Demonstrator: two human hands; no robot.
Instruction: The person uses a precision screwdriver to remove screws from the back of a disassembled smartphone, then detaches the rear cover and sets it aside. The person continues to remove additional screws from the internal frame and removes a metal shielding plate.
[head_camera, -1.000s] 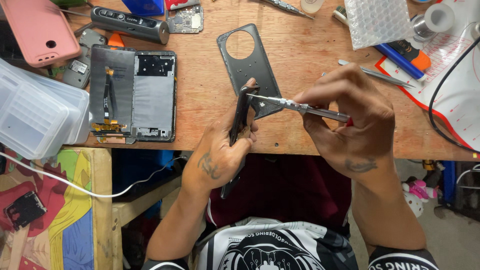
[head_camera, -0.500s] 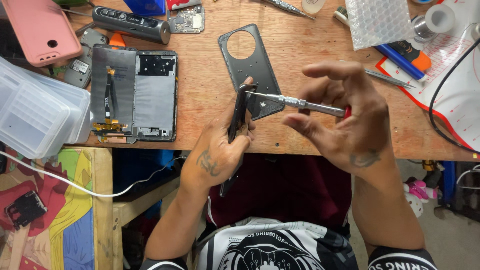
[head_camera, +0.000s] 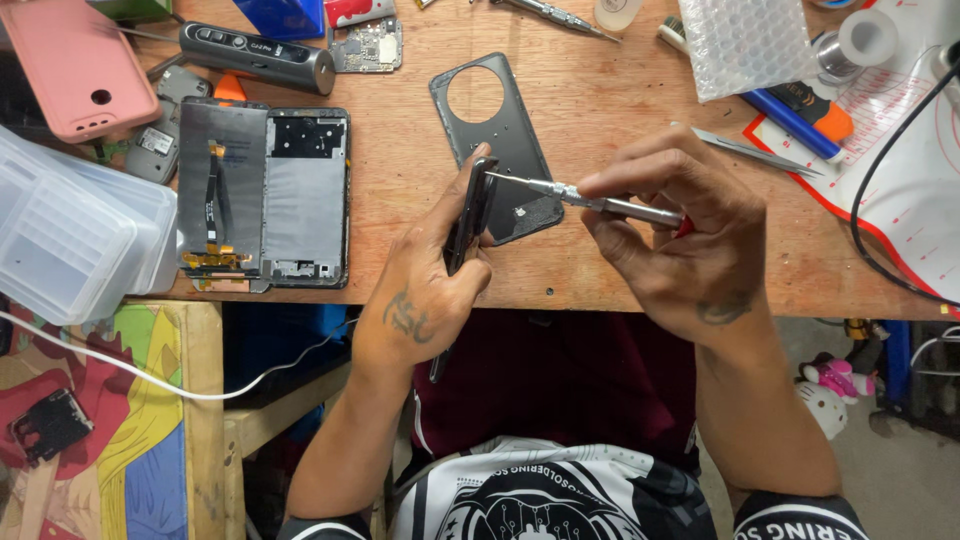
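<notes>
My left hand (head_camera: 432, 282) grips a dark phone body (head_camera: 470, 212) held on edge above the front of the wooden bench (head_camera: 600, 270). My right hand (head_camera: 680, 240) pinches a slim metal screwdriver (head_camera: 590, 198) whose tip touches the upper end of the phone. Just behind the phone, a dark back cover (head_camera: 500, 140) with a round camera hole lies flat on the bench.
An opened phone frame and its screen with a flex cable (head_camera: 262, 195) lie at the left. Clear plastic boxes (head_camera: 70, 235), a pink phone case (head_camera: 72, 65), a grey cylindrical tool (head_camera: 255, 55), bubble wrap (head_camera: 745, 40), tweezers (head_camera: 755, 152) and a black cable (head_camera: 880, 200) surround the work spot.
My right hand has shifted its fingers along the screwdriver's handle, and the tool now lies more level. My left hand keeps the phone in the same place.
</notes>
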